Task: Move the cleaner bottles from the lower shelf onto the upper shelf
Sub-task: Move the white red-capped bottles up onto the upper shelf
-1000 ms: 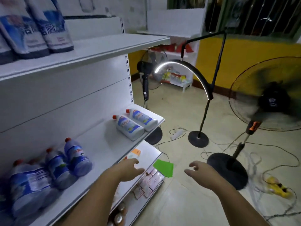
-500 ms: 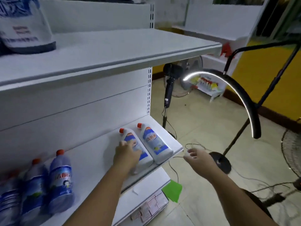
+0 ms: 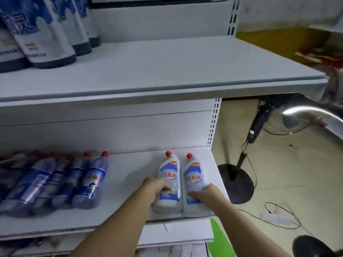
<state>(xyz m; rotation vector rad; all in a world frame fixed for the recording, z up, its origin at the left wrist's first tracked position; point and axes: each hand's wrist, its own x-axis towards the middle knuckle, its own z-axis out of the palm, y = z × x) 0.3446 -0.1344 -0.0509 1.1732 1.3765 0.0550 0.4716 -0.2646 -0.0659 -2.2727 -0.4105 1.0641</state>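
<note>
Two white cleaner bottles with red caps stand side by side at the right end of the lower shelf (image 3: 130, 173). My left hand (image 3: 155, 188) wraps the lower body of the left bottle (image 3: 169, 175). Around the lower part of the right bottle (image 3: 194, 177) closes my right hand (image 3: 207, 194). Both bottles still rest on the shelf. The upper shelf (image 3: 157, 71) is a wide white board above, bare over its middle and right.
Several blue cleaner bottles (image 3: 92, 180) with red caps stand at the left of the lower shelf. Large white and blue pouches (image 3: 46, 34) fill the upper shelf's left. A fan stand (image 3: 235, 180), cables and a curved lamp (image 3: 311, 112) are on the floor to the right.
My view has swung towards the shelf. My right hand came in from the air and closed on the right bottle; my left hand slid down the left bottle's body.
</note>
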